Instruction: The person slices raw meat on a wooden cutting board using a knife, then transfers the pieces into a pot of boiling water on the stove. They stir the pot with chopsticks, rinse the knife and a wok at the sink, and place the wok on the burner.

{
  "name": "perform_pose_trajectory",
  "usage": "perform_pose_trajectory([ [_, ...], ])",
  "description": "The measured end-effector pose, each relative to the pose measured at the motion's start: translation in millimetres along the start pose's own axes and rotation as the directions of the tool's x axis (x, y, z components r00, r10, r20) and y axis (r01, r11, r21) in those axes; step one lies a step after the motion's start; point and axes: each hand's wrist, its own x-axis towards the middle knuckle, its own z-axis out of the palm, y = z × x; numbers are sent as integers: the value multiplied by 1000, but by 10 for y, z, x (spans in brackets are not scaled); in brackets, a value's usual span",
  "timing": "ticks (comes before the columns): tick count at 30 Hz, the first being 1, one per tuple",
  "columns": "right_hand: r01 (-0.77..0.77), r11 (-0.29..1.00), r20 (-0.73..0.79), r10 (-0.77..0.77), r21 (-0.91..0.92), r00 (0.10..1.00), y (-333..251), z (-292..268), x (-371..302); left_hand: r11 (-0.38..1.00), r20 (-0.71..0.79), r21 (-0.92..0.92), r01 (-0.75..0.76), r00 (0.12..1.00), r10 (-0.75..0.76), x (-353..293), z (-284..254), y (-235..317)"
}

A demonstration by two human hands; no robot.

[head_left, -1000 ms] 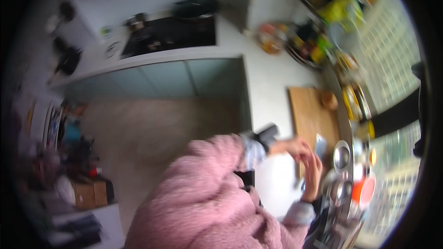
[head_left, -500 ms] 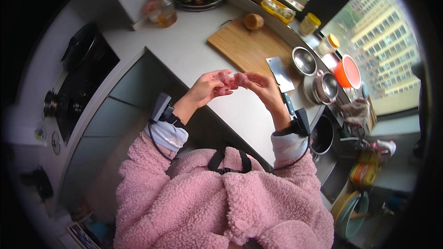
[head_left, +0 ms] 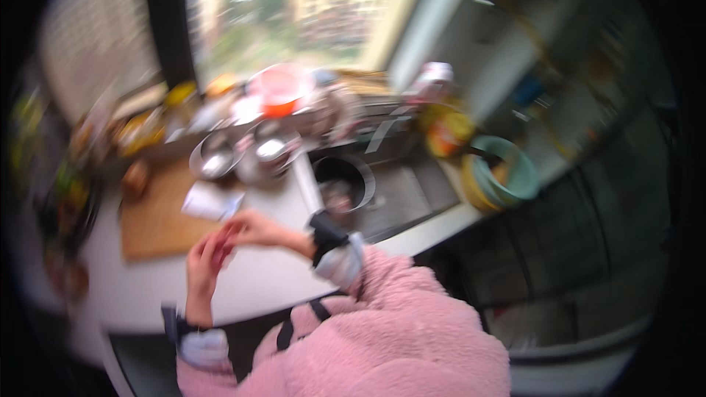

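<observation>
Two hands, left hand (head_left: 200, 263) and right hand (head_left: 257, 229), meet at the fingertips about an apparent reddish piece (head_left: 223, 247) beside the cutting board (head_left: 156, 222), presumably so both share its support. Left hand points away from the body; right hand angles leftward. Blur prevents telling whether either pinches it.

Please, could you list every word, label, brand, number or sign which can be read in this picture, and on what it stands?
None can be read; the picture is blurred.
Yellow-and-red item beside the sink: any print is too blurred.
Yellow-lidded jar: too blurred.
Buildings outside: no sign can be made out.
</observation>
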Motion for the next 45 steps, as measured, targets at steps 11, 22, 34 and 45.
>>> perform_pose_trajectory([
  [11,-292,868,-622,-24,-401,783,-205,-1735,-1694,973,222,206,103,964,-149,748,1245,-517],
  [22,-226,822,-851,-517,-523,88,-1628,-5223,-4438,957,-13,291,15,1000,-12,749,915,-560],
  [34,-231,781,-797,-603,-580,-40,-2675,-6849,-4873,943,-188,324,-76,972,143,464,2831,-1503],
  [45,-493,653,-716,-693,-575,-84,-2889,-7017,-4793,946,-177,309,-100,971,161,463,3279,-1686],
])
